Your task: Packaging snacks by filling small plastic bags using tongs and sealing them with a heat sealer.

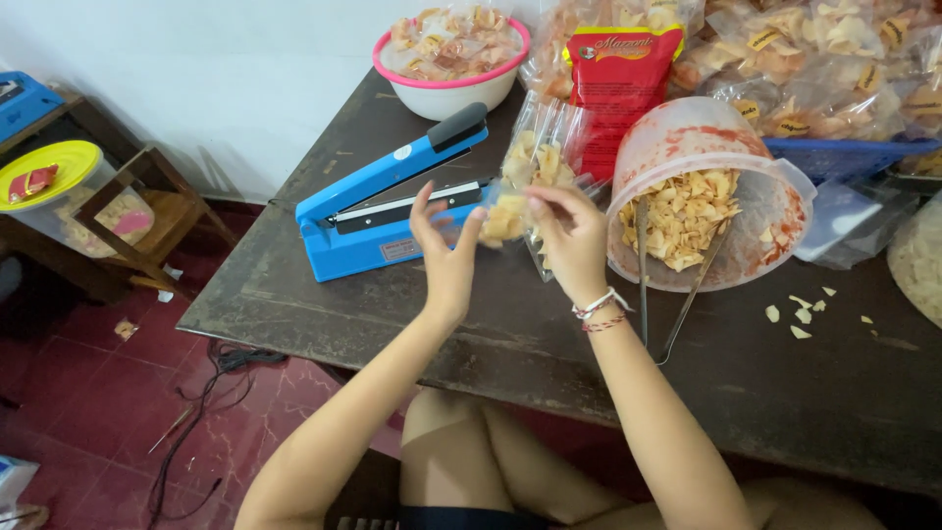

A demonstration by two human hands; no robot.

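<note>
My left hand (446,250) and my right hand (569,236) hold a clear plastic bag of pale yellow chips (530,172) between them, above the dark table (412,314). The left hand's fingers pinch the bag's lower left side. At the bag's right side the right hand grips it; that wrist wears thin bracelets. The bag hangs just right of a blue heat sealer (388,201), whose arm is raised. A tilted clear bucket of chips (702,201), stained red inside, lies right of my right hand, with metal tongs (677,294) reaching out of it.
A white bowl with a pink rim (451,59) holds filled bags at the back. A red packet (620,79) and several packed chip bags (834,69) fill the back right. Loose chips (800,314) lie on the table. A wooden stool and a yellow-lidded tub (59,186) stand at left.
</note>
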